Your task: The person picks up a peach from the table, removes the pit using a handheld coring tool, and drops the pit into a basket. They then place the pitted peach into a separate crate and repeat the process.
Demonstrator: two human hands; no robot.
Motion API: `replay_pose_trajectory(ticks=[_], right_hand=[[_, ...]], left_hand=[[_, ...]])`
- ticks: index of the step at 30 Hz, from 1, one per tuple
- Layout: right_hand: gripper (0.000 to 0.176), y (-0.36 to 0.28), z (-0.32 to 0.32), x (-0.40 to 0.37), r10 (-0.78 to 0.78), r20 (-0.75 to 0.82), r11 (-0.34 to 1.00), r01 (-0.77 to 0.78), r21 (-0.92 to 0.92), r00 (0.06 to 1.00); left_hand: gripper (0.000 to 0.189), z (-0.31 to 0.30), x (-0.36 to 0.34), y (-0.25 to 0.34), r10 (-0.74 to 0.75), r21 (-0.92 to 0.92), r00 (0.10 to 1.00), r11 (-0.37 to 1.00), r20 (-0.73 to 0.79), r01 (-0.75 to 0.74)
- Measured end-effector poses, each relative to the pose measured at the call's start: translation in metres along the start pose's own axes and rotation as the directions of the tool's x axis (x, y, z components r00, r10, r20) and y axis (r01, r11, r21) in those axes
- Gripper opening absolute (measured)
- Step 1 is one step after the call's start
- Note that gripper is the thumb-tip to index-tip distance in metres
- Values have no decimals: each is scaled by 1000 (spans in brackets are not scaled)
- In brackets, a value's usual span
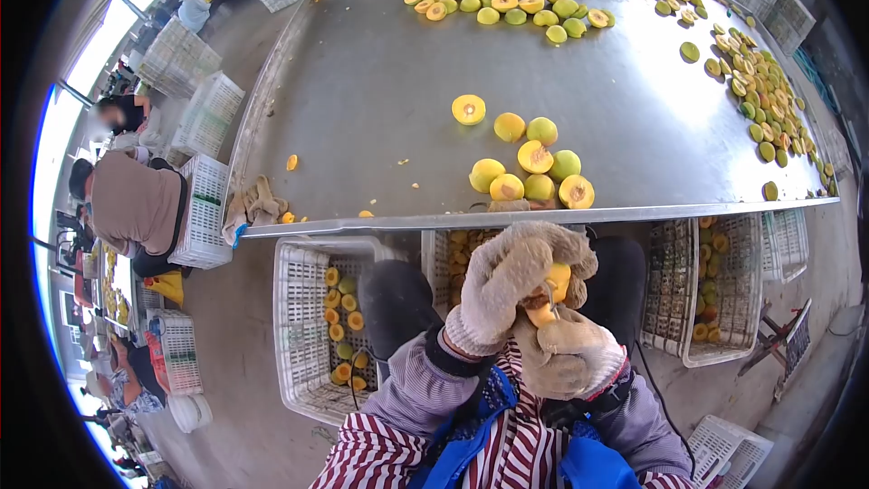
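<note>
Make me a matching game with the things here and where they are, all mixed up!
1 peach
2 rag
3 white crate
4 pile of peach halves

A on the metal table, near its front edge
B between the gloved left hand and right hand
C below the table, fruit inside
D at the table's left corner

Pairs: 1-B, 2-D, 3-C, 4-A

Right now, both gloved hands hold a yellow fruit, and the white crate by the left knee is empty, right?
Not quite. In the head view the left hand and right hand close on the yellow fruit, but the white crate by the left knee is not empty: it holds fruit halves.
</note>
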State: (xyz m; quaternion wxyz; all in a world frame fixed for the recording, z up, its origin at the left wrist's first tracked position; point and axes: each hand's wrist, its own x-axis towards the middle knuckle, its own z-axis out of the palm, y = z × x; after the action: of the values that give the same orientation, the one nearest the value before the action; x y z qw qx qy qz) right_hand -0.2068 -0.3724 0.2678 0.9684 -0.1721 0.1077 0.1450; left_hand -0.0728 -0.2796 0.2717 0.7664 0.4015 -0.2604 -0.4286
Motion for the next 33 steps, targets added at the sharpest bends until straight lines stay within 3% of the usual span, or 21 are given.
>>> replay_pose_trajectory(ticks=[2, 4, 6, 9, 10, 11, 12, 13, 14, 15, 16, 18, 19, 22, 24, 26, 28, 29, 30, 31, 33], right_hand=[[21, 2, 3, 3, 7, -4, 1000, -7, 11, 1000], [31, 2, 7, 4, 182, -33, 933, -183, -309, 983], [26, -8, 9, 4, 93, -152, 929, -141, -342, 984], [24, -18, -3, -3, 7, -288, 878, -143, -456, 958], [24, -21, -4, -2, 7, -282, 880, -140, -454, 959], [25, -24, -5, 0, 7, -351, 796, -218, -565, 936], [26, -25, -5, 2, -2, -418, 693, -301, -655, 908], [28, -18, -13, 12, -119, -462, 519, -341, -784, 879], [28, -18, -11, 17, -126, -455, 516, -334, -789, 881], [29, -16, -7, 22, -218, -428, 395, -322, -861, 877], [31, -14, -4, 24, -301, -390, 262, -317, -911, 870], [33, -15, -2, 26, -318, -350, 234, -285, -930, 881], [34, -17, 0, 25, -300, -383, 264, -310, -914, 874], [35, -19, -7, 23, -351, -390, 255, -314, -915, 851], [35, -24, -4, 18, -333, -469, 334, -362, -870, 818], [34, -20, -15, 16, -373, -436, 304, -336, -891, 819], [33, -17, -22, 16, -409, -398, 268, -309, -912, 821], [31, -17, -24, 18, -451, -365, 215, -298, -930, 814], [29, -16, -26, 20, -489, -328, 163, -285, -944, 808], [29, -13, -29, 23, -479, -329, 168, -283, -944, 814], [28, -7, -37, 32, -553, -221, -102, -329, -939, 803]], left_hand=[[44, -5, 4, -8, -10, -65, 998, 998, -64, 5], [46, -18, 14, -13, -226, -474, 940, 877, -256, 82], [49, -33, 2, -12, -104, -84, 881, 994, -461, 73], [50, -82, -28, 24, 173, 328, 799, 944, -576, 32], [48, -126, -36, 21, 292, 438, 694, 898, -658, 37], [34, -148, -40, 39, 362, 703, 630, 549, -688, 452], [34, -160, -42, 38, 364, 705, 630, 543, -686, 456], [35, -171, -44, 34, 567, 829, 727, -129, -388, 544], [39, -179, -41, 32, 518, 508, 855, -727, -35, 461], [43, -167, -23, 26, 524, 731, 838, -512, -150, 451], [43, -159, -2, 20, 437, 860, 894, -413, -101, 299], [45, -145, 44, 0, 217, 973, 976, -223, -13, 63], [45, -143, 68, -14, 190, 947, 971, -312, 145, -80], [48, -151, 114, -43, 74, 861, 969, -478, 235, -172], [50, -154, 134, -53, -224, 953, 974, -301, -39, -31], [48, -160, 137, -46, -231, 952, 969, -306, -92, 18], [47, -143, 125, -18, -140, 845, 884, 260, -446, 467], [50, -150, 120, -18, -180, 508, 883, 760, -434, 404], [54, -152, 105, -11, -179, 204, 920, 943, -349, 261], [53, -144, 91, -2, -96, 110, 968, 986, -231, 124], [51, -108, 57, 13, 56, 187, 995, 982, -79, -40]])
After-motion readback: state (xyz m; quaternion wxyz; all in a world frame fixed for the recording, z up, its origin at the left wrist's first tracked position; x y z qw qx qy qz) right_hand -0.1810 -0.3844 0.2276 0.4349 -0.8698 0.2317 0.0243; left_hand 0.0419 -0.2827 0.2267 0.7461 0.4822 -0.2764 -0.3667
